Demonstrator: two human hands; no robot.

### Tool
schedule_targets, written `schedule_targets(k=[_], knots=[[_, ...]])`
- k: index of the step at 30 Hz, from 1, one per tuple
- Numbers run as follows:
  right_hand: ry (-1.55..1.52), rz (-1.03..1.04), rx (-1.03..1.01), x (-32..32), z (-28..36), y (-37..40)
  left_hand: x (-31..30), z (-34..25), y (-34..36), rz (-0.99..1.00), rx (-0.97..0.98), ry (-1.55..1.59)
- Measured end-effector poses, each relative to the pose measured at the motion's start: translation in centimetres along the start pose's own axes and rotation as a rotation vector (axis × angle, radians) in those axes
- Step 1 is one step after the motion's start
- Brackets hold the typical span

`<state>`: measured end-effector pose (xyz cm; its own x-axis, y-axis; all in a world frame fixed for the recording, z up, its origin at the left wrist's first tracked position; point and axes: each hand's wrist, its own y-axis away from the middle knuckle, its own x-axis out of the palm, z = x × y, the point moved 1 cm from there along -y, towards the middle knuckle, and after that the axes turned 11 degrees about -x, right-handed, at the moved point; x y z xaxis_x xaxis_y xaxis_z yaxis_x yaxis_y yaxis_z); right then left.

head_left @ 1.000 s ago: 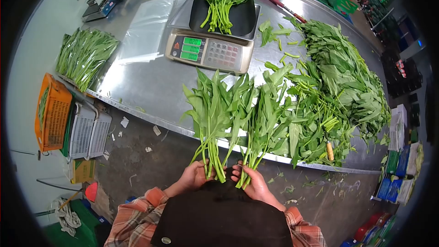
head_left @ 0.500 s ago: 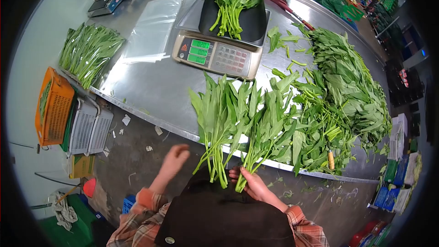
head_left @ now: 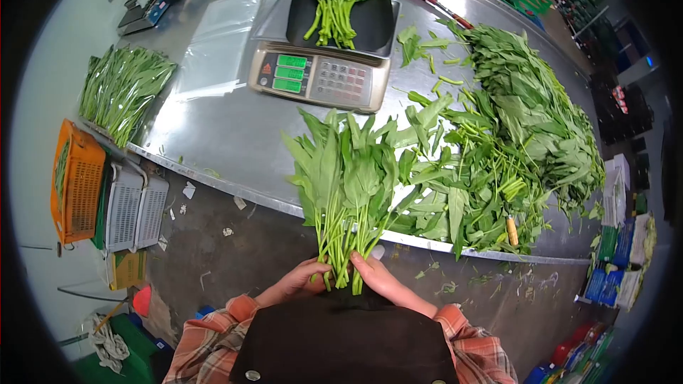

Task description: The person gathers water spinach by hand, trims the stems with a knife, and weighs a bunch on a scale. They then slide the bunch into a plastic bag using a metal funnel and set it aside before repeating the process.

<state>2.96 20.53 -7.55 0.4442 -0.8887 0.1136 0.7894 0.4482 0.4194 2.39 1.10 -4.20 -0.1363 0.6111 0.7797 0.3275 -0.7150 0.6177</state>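
A bunch of leafy green stems (head_left: 345, 178) lies over the table's front edge, its cut ends toward me. My left hand (head_left: 304, 276) is closed round the stem ends from the left side. On the right side, my right hand (head_left: 371, 275) grips the same stems, thumb on top. Behind the leaves stands a scale (head_left: 320, 78) with green displays, and another bunch of greens (head_left: 341, 0) rests on its black tray. Loose leaves and stems (head_left: 491, 185) lie to the right, with a wooden handle (head_left: 512, 231) among them.
A large heap of greens (head_left: 537, 107) covers the table's right side. Clear plastic bags (head_left: 217, 43) lie left of the scale, and a bagged bunch (head_left: 124, 92) sits at the left edge. Orange (head_left: 80, 181) and white baskets (head_left: 124, 206) stand at the left.
My left hand has come in from the left and closed on the stems. The two separate groups of stems are now together in one bunch between my hands. The view has shifted slightly.
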Motion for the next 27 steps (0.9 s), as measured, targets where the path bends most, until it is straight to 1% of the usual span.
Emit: schedule_targets(k=[1,2,3,4,5,6,7,8,9,10,11,12,14,15,16,17,19,20,21,22,24,26,27], knots=[[0.027,-0.002,-0.037,0.1,0.5,-0.4,-0.3,-0.2,0.1,-0.018,-0.058,-0.061],[0.054,-0.003,-0.075,0.3,1.0,-0.7,0.0,-0.3,-0.1,-0.090,-0.099,-0.145],[0.172,-0.084,-0.173,0.8,1.6,-0.8,0.5,-0.4,-0.3,-0.163,-0.137,-0.230],[0.118,-0.017,-0.044,0.8,2.4,-0.9,1.1,-0.5,-0.6,-0.236,-0.173,-0.314],[0.063,0.051,0.082,0.6,3.6,-1.3,2.1,-0.6,-1.2,-0.109,-0.152,-0.264],[0.007,0.120,0.207,0.5,4.1,-1.5,1.5,-0.5,-1.5,-0.102,-0.162,-0.302],[-0.109,0.223,0.211,0.3,2.8,-2.1,0.5,-0.2,-1.9,-0.096,-0.172,-0.340],[-0.333,0.219,0.173,0.4,1.6,-2.3,-0.3,-0.1,-2.1,-0.091,-0.180,-0.377],[-0.556,0.215,0.133,0.6,2.2,-2.4,0.7,-0.4,-1.5,-0.059,-0.180,-0.314],[-0.778,0.209,0.093,0.7,2.9,-2.5,0.8,-0.4,-1.3,0.015,-0.189,-0.357],[-1.154,0.156,0.094,0.7,3.6,-2.5,0.9,-0.5,-1.1,0.089,-0.198,-0.399],[-1.154,0.130,0.028,0.7,4.7,-2.8,1.3,-0.5,-0.9,0.164,-0.210,-0.441],[-1.148,0.073,-0.101,1.0,5.7,-3.3,2.1,-1.5,-0.8,0.020,-0.149,-0.752],[-1.112,-0.035,-0.158,1.4,5.4,-3.4,3.1,-2.2,-0.6,-0.052,-0.115,-0.907],[-0.966,-0.125,-0.204,1.2,5.9,-3.3,4.1,-2.6,-0.3,-0.125,-0.077,-1.060],[-0.814,-0.213,-0.249,1.0,6.9,-3.0,5.6,-2.8,0.5,-0.444,0.199,-1.305],[-0.538,-0.373,-0.341,0.4,8.5,-2.3,5.9,-2.2,0.5,-0.528,0.499,-1.441],[-0.471,-0.449,-0.357,0.5,9.4,-1.9,6.2,-1.9,0.4,-0.567,0.652,-1.501],[-0.405,-0.523,-0.371,1.0,10.5,-1.5,7.1,-1.7,0.0,-0.599,0.466,-1.388],[-0.339,-0.594,-0.383,1.2,11.0,-1.3,8.3,-1.6,-0.3,-0.639,0.268,-1.348],[-0.141,-0.453,-0.367,0.6,11.2,-0.8,6.4,-0.9,-2.4,-0.371,0.326,-0.994],[-0.007,-0.280,-0.328,-1.0,11.4,-0.1,2.8,-0.7,-4.0,0.355,0.018,-0.303],[0.034,-0.302,-0.291,-1.8,10.1,0.2,1.7,-0.6,-3.8,0.691,-0.129,0.067]])
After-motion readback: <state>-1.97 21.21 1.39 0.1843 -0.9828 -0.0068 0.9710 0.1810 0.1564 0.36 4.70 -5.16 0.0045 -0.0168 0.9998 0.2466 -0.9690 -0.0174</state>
